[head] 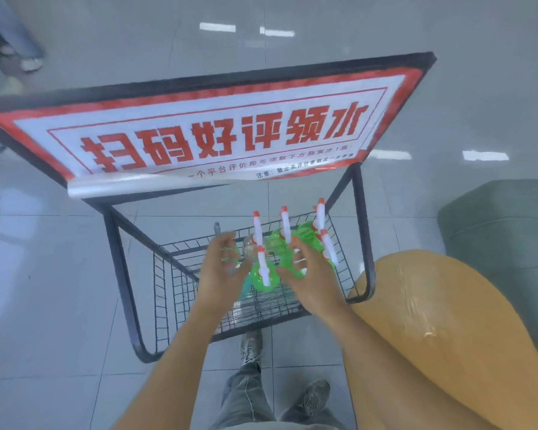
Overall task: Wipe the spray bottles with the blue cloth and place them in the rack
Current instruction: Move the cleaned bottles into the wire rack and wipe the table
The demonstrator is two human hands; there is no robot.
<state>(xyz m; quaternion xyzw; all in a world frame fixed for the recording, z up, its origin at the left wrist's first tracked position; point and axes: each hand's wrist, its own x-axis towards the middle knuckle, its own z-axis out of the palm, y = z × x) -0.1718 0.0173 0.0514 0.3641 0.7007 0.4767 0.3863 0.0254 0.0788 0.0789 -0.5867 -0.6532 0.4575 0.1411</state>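
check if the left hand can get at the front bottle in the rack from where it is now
Probably yes. The left hand hovers open just left of the front bottle, above the rack, whose top is open, and nothing lies between them. The sign sits higher and further back.

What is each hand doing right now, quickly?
Left hand: fingers spread, open, holding nothing, above the rack.
Right hand: fingers loosely curled, open, over the green spray bottles.

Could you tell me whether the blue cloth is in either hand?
No, the left hand and right hand hover with fingers spread, neither holding cloth.
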